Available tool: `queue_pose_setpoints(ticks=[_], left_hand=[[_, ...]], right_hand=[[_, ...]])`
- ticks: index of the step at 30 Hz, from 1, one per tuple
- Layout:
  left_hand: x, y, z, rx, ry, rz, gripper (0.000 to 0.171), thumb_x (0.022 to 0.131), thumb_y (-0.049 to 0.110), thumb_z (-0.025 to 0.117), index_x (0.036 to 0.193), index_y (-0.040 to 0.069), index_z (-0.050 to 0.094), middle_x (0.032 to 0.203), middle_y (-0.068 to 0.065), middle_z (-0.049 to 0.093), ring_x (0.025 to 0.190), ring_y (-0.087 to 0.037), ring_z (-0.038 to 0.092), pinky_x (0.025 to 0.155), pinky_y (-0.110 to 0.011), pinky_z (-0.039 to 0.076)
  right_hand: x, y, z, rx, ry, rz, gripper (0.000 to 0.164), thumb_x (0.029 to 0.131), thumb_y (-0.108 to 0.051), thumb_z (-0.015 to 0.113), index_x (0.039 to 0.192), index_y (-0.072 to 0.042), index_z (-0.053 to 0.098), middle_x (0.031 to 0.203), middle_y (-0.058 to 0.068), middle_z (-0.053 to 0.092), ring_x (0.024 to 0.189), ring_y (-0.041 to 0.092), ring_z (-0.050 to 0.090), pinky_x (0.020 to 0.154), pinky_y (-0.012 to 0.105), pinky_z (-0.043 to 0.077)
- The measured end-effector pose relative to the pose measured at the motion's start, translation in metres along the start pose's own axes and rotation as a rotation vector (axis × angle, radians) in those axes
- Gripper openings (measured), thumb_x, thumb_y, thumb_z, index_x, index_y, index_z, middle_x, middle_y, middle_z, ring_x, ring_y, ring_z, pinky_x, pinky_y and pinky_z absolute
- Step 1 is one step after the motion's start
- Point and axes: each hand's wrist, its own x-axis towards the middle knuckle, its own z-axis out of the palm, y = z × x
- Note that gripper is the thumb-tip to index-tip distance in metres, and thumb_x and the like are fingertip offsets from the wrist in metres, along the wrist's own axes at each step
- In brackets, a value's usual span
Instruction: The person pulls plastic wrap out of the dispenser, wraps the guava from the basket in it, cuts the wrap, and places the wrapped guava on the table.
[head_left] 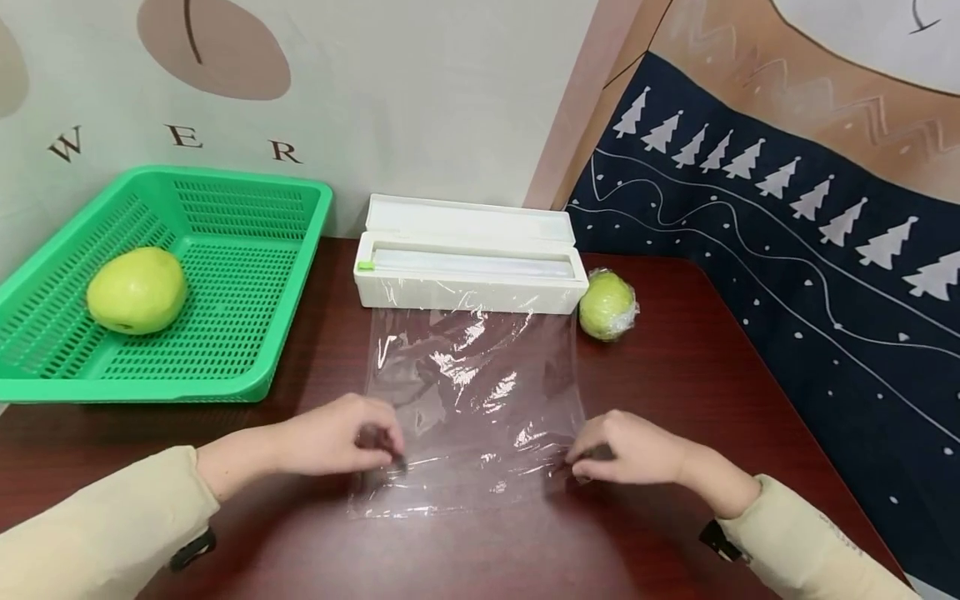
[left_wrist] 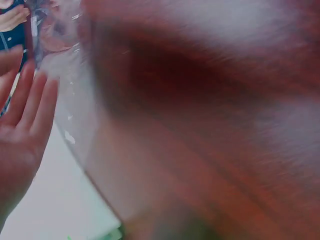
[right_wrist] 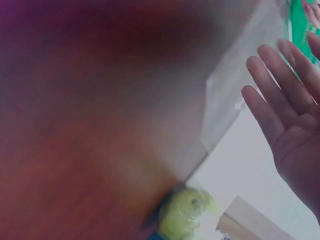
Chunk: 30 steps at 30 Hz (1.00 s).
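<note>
A sheet of plastic wrap stretches from a white wrap dispenser over the dark red table toward me, glossy and wrinkled. My left hand pinches its left side near the front end. On the opposite side my right hand pinches it between thumb and forefinger. A crease runs across the film between both hands, and its front edge lies a little nearer to me than they do. In the left wrist view the outer fingers are stretched out; the right wrist view shows the same of the right hand.
The dispenser's lid stands up behind it, and a green slider sits at its left end. A wrapped green fruit rests beside its right end. At the left, a green basket holds one yellow-green fruit. Patterned cloth hangs behind.
</note>
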Motion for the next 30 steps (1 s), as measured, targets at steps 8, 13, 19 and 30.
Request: queue_pose_setpoints(ticks=[8,13,19,30], left_hand=[[0.022,-0.003,-0.014,0.469,0.236,-0.098,0.078,0.081,0.036,0.07,0.142,0.002,0.034,0.148,-0.018,0.032,0.135,-0.038,0.032,0.108,-0.051,0.032],[0.022,-0.016,-0.003,0.602,0.131,-0.113,0.096,0.081,0.053,0.063,0.145,-0.005,0.022,0.153,-0.026,0.014,0.14,-0.046,0.013,0.113,-0.056,0.019],[0.015,-0.021,0.004,0.591,0.031,-0.133,0.095,0.082,0.052,0.062,0.143,-0.009,0.024,0.151,-0.03,0.015,0.14,-0.048,0.013,0.111,-0.056,0.022],[0.022,-0.014,-0.001,0.522,0.04,-0.137,0.089,0.085,0.052,0.058,0.144,-0.006,0.025,0.153,-0.026,0.013,0.141,-0.045,0.011,0.113,-0.055,0.018]], right_hand=[[0.029,0.01,-0.013,-0.088,0.18,0.202,0.075,0.085,-0.038,0.065,0.143,-0.001,0.034,0.15,0.016,0.032,0.139,0.032,0.029,0.111,0.048,0.027],[0.045,0.024,0.011,-0.235,0.039,0.177,0.1,0.082,-0.06,0.057,0.147,0.004,0.016,0.155,0.023,0.01,0.144,0.038,0.009,0.116,0.049,0.016],[0.044,0.032,0.032,-0.25,-0.06,0.164,0.108,0.078,-0.069,0.054,0.146,0.005,0.017,0.154,0.025,0.01,0.143,0.039,0.009,0.115,0.05,0.019],[0.027,0.03,0.034,-0.247,-0.06,0.208,0.108,0.076,-0.069,0.056,0.146,0.005,0.019,0.154,0.025,0.012,0.143,0.04,0.011,0.114,0.051,0.02]])
